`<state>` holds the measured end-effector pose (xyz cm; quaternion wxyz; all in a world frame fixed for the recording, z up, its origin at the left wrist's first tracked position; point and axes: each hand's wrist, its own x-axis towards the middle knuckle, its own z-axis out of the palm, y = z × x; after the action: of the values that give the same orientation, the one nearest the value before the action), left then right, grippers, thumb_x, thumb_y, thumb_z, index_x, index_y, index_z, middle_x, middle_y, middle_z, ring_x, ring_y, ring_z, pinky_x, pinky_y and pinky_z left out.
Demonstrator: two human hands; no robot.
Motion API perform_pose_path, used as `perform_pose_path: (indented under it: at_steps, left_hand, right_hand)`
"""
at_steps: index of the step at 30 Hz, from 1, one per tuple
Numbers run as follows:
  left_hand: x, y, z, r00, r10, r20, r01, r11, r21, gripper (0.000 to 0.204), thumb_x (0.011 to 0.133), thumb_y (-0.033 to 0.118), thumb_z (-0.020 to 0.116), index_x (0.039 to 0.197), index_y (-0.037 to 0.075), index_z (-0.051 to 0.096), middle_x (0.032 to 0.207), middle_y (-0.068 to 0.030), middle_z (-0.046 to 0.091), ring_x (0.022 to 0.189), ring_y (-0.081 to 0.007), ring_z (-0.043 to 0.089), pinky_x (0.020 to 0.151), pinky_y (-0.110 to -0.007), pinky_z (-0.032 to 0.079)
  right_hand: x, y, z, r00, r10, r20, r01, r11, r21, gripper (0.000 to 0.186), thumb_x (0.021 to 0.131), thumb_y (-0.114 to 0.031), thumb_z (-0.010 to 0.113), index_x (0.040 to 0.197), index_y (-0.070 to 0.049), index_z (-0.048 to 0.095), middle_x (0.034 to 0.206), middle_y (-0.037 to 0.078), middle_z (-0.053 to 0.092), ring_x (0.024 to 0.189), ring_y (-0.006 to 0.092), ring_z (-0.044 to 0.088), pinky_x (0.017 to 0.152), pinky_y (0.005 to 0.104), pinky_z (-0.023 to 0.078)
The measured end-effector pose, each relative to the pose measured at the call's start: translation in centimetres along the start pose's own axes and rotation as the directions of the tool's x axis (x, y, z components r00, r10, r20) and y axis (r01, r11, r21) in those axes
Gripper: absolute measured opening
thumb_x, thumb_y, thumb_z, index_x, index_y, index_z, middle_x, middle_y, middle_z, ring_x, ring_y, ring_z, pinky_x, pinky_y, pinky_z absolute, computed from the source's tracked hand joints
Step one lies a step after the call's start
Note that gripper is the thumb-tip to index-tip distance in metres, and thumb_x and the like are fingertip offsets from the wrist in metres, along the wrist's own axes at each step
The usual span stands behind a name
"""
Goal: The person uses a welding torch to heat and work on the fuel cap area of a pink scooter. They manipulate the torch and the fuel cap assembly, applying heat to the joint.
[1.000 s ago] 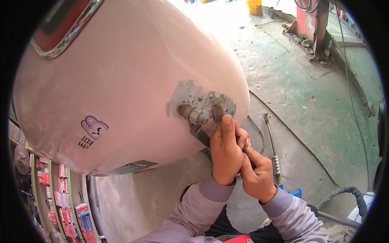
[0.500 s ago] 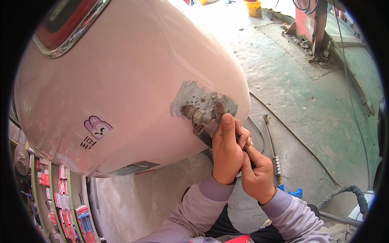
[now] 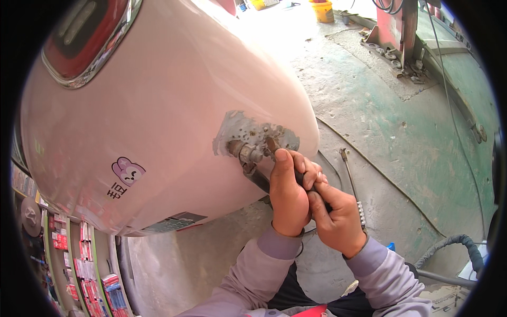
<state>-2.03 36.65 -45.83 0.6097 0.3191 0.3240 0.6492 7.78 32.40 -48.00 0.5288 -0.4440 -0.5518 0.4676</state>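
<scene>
A pink car body panel (image 3: 158,95) carries a grey, pitted bare patch (image 3: 282,134). A metal fitting (image 3: 248,156) on a dark cylindrical tool touches or nearly touches this patch. My left hand (image 3: 289,195) is closed on a dark tool with a rusty flat tip (image 3: 272,145), which is at the patch beside the fitting. My right hand (image 3: 332,216) is closed just below and to the right, around the same tool's handle. Both hands' fingers hide much of the tool.
A red tail light (image 3: 79,39) sits upper left. Shelves of small packages (image 3: 87,267) are lower left. Cables (image 3: 383,177) and a metal rod with a spring (image 3: 355,190) lie on the concrete floor. A yellow bucket (image 3: 322,11) and red post (image 3: 390,29) stand behind.
The view has shifted slightly, with the patch sitting a little further left. Both hands and the tool also appear slightly left; both grips look much the same.
</scene>
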Motion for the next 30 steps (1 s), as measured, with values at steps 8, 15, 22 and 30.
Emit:
perform_pose_path:
  at_steps: [8, 15, 22, 30]
  left_hand:
    - [0.1, 0.0, 0.0, 0.993, -0.109, 0.039, 0.108, 0.994, 0.035, 0.049, 0.107, 0.054, 0.040, 0.085, 0.011, 0.044, 0.070, -0.0022, 0.044, 0.075, -0.0181, 0.049, 0.075, -0.034, 0.047]
    - [-0.9, -0.1, -0.7, 0.992, -0.048, 0.115, 0.053, 0.998, -0.042, 0.049, 0.107, 0.053, 0.040, 0.086, 0.009, 0.049, 0.077, -0.0046, 0.051, 0.080, -0.0201, 0.053, 0.082, -0.035, 0.048]
    - [-1.1, -0.1, -1.6, 0.989, -0.118, 0.090, 0.115, 0.993, 0.040, 0.050, 0.109, 0.047, 0.037, 0.111, 0.003, 0.060, 0.104, -0.0096, 0.064, 0.097, -0.0193, 0.061, 0.090, -0.033, 0.048]
    - [-2.3, -2.4, -2.0, 0.972, -0.136, 0.189, 0.055, 0.922, 0.383, 0.036, 0.107, 0.033, 0.047, 0.111, 0.002, 0.066, 0.108, -0.0092, 0.070, 0.103, -0.0169, 0.063, 0.091, -0.032, 0.046]
  right_hand:
    - [-0.3, 0.9, 0.1, 0.988, -0.088, -0.127, 0.084, 0.996, -0.034, 0.020, 0.096, -0.007, 0.062, 0.113, 0.002, 0.068, 0.082, 0.022, 0.066, 0.069, 0.0285, 0.067, 0.066, 0.0345, 0.052]
    - [-1.2, 0.1, 0.4, 0.977, -0.175, -0.125, 0.170, 0.984, -0.053, 0.026, 0.095, -0.007, 0.064, 0.117, 0.005, 0.066, 0.085, 0.021, 0.069, 0.072, 0.0252, 0.069, 0.069, 0.0325, 0.054]
    - [-0.1, -1.2, 0.4, 0.978, 0.001, -0.211, -0.009, 0.999, -0.035, 0.023, 0.096, -0.011, 0.064, 0.113, 0.004, 0.068, 0.083, 0.016, 0.070, 0.074, 0.0153, 0.067, 0.069, 0.0295, 0.052]
    - [2.2, 7.4, -11.6, 0.943, 0.081, -0.324, -0.232, 0.857, -0.460, 0.034, 0.097, -0.029, 0.060, 0.099, 0.003, 0.071, 0.084, 0.022, 0.071, 0.075, 0.0301, 0.069, 0.069, 0.0389, 0.051]
